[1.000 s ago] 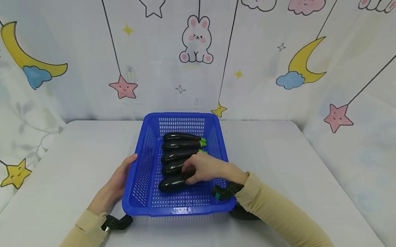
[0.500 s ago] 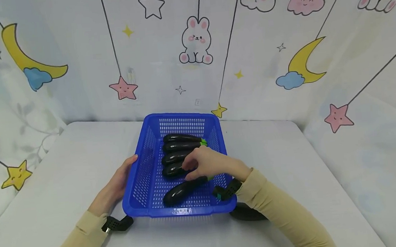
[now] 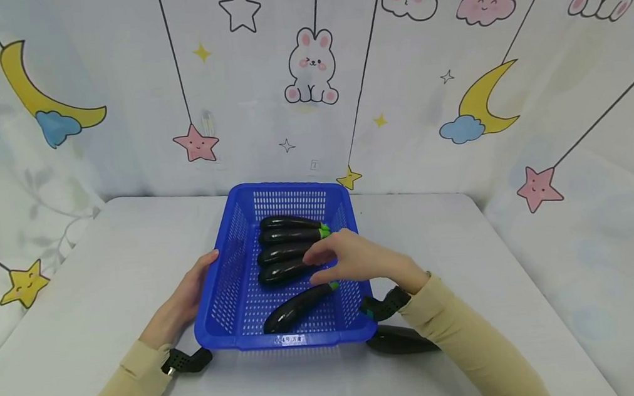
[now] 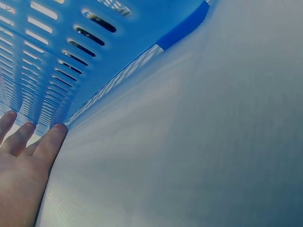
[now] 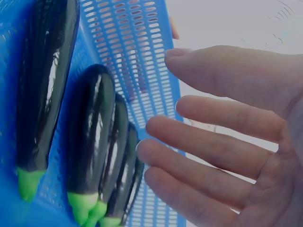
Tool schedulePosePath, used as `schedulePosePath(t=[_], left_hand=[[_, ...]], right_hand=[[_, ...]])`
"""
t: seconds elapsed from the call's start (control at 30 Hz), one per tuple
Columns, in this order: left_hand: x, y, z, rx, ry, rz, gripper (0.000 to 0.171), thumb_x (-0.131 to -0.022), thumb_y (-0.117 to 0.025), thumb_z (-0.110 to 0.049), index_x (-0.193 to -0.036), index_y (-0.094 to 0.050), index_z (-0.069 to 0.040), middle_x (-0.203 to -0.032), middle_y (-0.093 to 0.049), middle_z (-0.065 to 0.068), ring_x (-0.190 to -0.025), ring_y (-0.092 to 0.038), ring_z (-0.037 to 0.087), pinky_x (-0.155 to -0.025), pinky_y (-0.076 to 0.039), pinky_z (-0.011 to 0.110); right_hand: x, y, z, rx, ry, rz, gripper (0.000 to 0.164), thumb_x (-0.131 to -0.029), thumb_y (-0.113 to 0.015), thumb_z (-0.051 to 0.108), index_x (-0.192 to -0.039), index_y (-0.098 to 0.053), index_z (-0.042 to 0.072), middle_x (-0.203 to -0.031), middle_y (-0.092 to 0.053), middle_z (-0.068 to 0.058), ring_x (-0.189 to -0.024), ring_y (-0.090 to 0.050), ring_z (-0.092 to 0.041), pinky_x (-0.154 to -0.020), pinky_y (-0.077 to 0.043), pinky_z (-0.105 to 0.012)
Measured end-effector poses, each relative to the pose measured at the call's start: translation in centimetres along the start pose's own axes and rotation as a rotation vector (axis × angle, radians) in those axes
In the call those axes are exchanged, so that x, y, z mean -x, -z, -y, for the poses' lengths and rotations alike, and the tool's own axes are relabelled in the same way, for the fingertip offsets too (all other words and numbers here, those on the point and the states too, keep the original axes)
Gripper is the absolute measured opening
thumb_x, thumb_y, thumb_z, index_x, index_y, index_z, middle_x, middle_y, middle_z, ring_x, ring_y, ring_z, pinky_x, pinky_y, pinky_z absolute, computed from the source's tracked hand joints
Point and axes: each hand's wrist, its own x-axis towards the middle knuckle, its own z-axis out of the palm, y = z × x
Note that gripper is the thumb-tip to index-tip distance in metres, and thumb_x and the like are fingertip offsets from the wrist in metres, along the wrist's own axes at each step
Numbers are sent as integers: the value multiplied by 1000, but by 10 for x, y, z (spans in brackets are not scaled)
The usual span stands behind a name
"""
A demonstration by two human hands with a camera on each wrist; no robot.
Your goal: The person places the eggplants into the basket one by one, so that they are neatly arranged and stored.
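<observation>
A blue perforated plastic basket (image 3: 250, 341) stands on the table with several glossy dark eggplants in it. A row of eggplants (image 3: 284, 272) lies crosswise toward the back, green stem ends to the right. Nearer the front edge, one eggplant (image 3: 295, 310) lies apart and slanted. My right hand (image 3: 358, 257) hovers over the basket's right side, thumb apart from the fingers and nothing held. In the right wrist view its extended fingers (image 5: 208, 146) overlap the basket wall. My left hand (image 3: 186, 294) touches the basket's left outer side; the left wrist view shows straight fingers (image 4: 49, 142) against it.
Another eggplant (image 3: 400, 340) lies on the white table (image 3: 458, 261) outside the basket's front right corner, partly behind the right sleeve (image 3: 470, 335). A curtain (image 3: 262, 83) with cartoon prints hangs behind the table. Dark cameras sit on both wrists.
The front eggplant has come away from the row, nearer the basket's front, and now lies slanted. My right hand has let go of it and shifted slightly right. My left hand has stayed put.
</observation>
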Motion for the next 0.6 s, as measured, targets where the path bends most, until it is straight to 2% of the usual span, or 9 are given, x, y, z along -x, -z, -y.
schedulePosePath(t=[0.23, 0.4, 0.5, 0.6], left_hand=[[1, -1, 0, 5, 1, -3, 59, -106, -32, -49, -152, -19, -14, -124, -60, 7, -105, -64, 19, -86, -57, 35], [1, -2, 0, -38, -3, -17, 64, -105, -30, -49, -154, -13, -12, -127, -58, 8, -106, -64, 19, -86, -56, 36], [1, -3, 0, -76, -7, -35, 70, -105, -30, -50, -156, -6, -8, -127, -57, 8, -106, -64, 19, -86, -57, 36], [0, -3, 0, -87, -8, -44, 73, -105, -30, -50, -156, -4, -6, -126, -57, 8, -106, -64, 19, -86, -57, 37]], right_hand=[[22, 4, -8, -54, 16, -45, 37, -92, -75, 24, -125, -68, 9, -122, -71, -3, -115, -67, -19, -96, -54, -36], [42, 4, -13, -88, 57, -84, 37, -94, -72, 25, -128, -66, 10, -123, -71, -3, -115, -66, -19, -95, -55, -43], [54, 4, -15, -87, 74, -129, 35, -94, -72, 24, -126, -67, 10, -121, -71, -2, -111, -67, -17, -94, -55, -42], [67, 4, -17, -84, 77, -180, 32, -93, -74, 22, -122, -69, 12, -117, -72, 2, -106, -68, -15, -93, -56, -36]])
